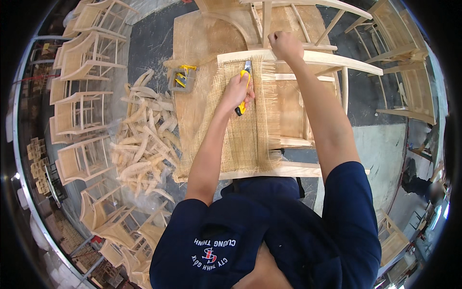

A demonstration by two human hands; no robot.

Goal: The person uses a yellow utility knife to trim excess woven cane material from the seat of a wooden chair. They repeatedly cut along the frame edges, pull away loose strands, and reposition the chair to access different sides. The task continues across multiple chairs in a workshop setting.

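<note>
Our left hand (pixel 237 92) wraps a yellow knife (pixel 242 107), blade pointing away, above the woven sheet (pixel 219 130), which lies across the chair frame (pixel 308 169), probably for support. Our right hand (pixel 287 45) curls at the far rail (pixel 332 59), perhaps steadying it; with its fingertips hidden, we cannot tell if it grips.

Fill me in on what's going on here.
A person is working on a woven sheet laid over a pale wooden frame. The left hand holds a yellow utility knife, its blade pointing toward the frame's far rail. The right hand is curled at that rail; whether it grips anything is hidden. Loose strands stick out along the sheet's frayed right edge.
</note>
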